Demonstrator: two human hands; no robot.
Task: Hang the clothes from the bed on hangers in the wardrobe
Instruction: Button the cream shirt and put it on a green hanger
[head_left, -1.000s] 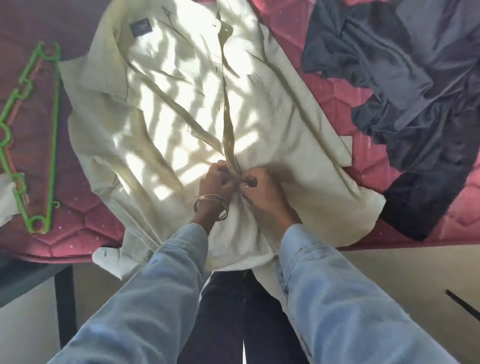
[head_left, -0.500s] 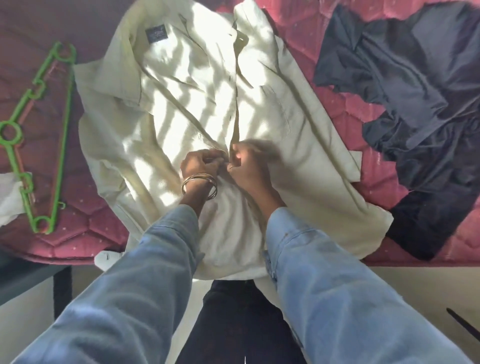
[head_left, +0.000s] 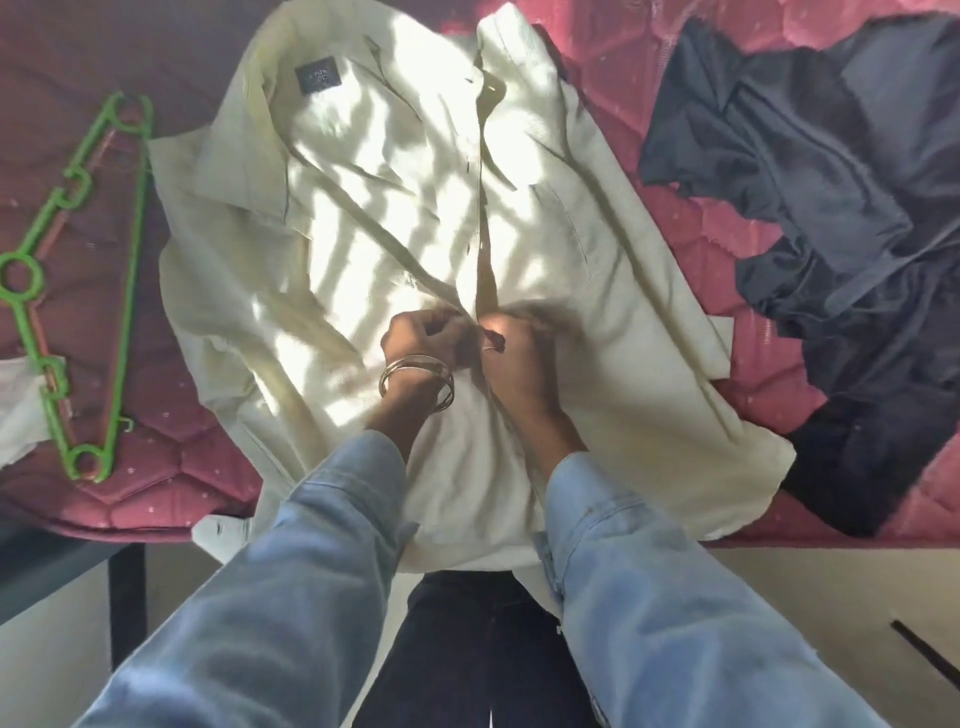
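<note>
Far left on the maroon quilted mattress (head_left: 171, 467): green plastic hanger (head_left: 78, 291) lying flat, a pinkish one seemingly under it, scrap of white cloth (head_left: 21, 410) at its lower end, all just beside the shirt. Centre: cream button-up shirt (head_left: 332, 291) spread collar-away, hem hanging off the bed edge; looks light, soft, floppy, creases easily, best lifted by collar or shoulders once a hanger goes in. Left hand (head_left: 418, 340), bangles on wrist, fingers curled pinching the left placket edge; right hand (head_left: 511, 353) pinching the opposite edge, touching at a button, probably fastening or undoing, can't tell. Right: dark navy garment (head_left: 852, 218) crumpled, near the shirt's side. Nothing blocks the hanger; wardrobe not in view
</note>
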